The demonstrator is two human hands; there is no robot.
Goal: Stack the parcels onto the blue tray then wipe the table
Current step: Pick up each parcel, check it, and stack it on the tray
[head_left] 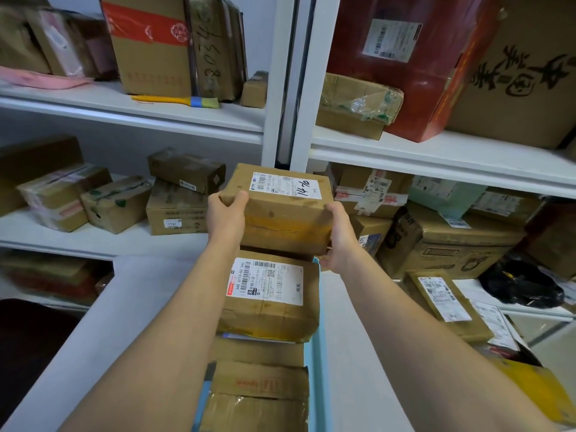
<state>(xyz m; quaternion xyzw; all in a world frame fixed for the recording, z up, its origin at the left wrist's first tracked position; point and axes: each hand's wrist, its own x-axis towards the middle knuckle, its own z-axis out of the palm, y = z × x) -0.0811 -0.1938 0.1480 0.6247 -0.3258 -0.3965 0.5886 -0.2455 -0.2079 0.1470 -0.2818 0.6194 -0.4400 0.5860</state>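
Stacking step: left hand and right hand grip box by ends, over parcels on blue tray. Next: lower squarely on top; surface wipe pending.

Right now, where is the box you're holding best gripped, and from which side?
By its two short ends, one from each side, as the left hand and right hand hold the box now: it looks too wide for one hand.

Two hands, a left hand and a right hand, one lifted parcel, at least three stacked parcels on one blue tray, one brush, one black bag, one red box.
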